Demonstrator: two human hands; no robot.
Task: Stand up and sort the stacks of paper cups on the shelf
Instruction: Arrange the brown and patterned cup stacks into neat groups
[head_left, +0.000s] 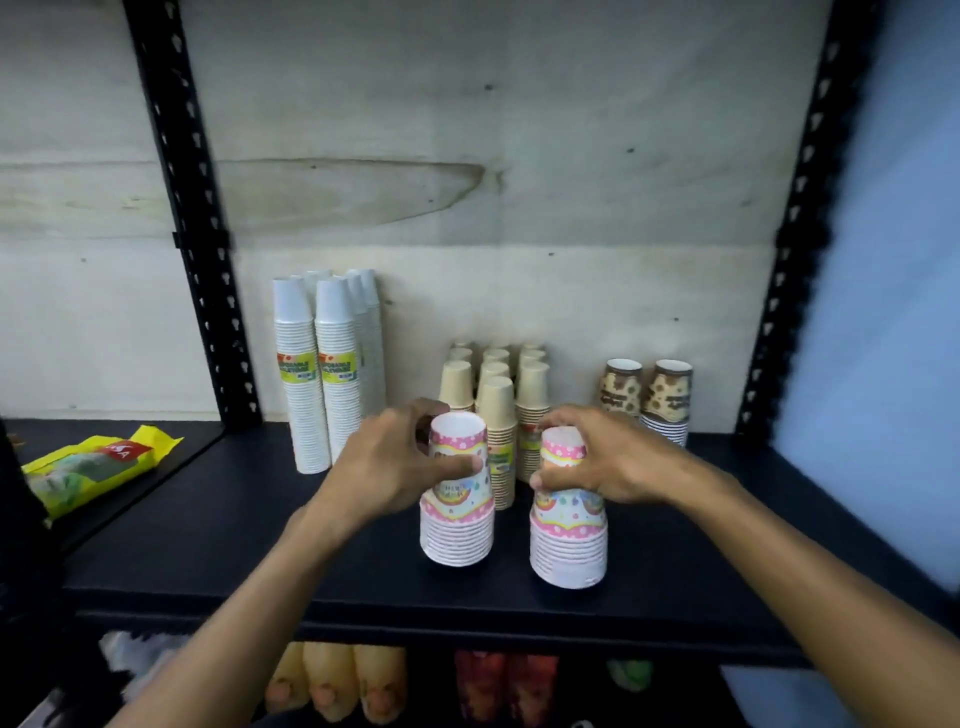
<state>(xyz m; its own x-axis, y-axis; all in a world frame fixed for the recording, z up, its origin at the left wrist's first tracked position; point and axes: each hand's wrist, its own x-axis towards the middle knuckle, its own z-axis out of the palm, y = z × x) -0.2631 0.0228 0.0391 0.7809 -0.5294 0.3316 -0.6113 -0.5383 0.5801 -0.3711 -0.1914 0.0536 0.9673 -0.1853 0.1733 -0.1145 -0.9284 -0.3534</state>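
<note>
Here, your left hand (395, 457) curls its grip round the upper cups of the left pink stack (457, 499), thumb across the front, while your right hand (597, 457) grips the top of the right pink stack (569, 519), fingers wrapped over it. Both pink floral stacks stand upright, mouth down, side by side but apart, near the front edge of the black shelf (218, 530).

Outward from your hands, at twelve o'clock, the beige stacks (498, 400) stand in tidy rows, just behind the pink pair. At ten o'clock, the tall white stacks (317, 374) stand grouped by the back wall; at two o'clock, two brown patterned stacks (649, 395) stand together. At nine o'clock, a yellow packet (98, 462) lies on the neighbouring shelf.

As a judgement, the job looks nearly done: every visible stack is upright and grouped by kind. What seems left is to settle the two pink stacks into their final place beside each other and let go.
</note>
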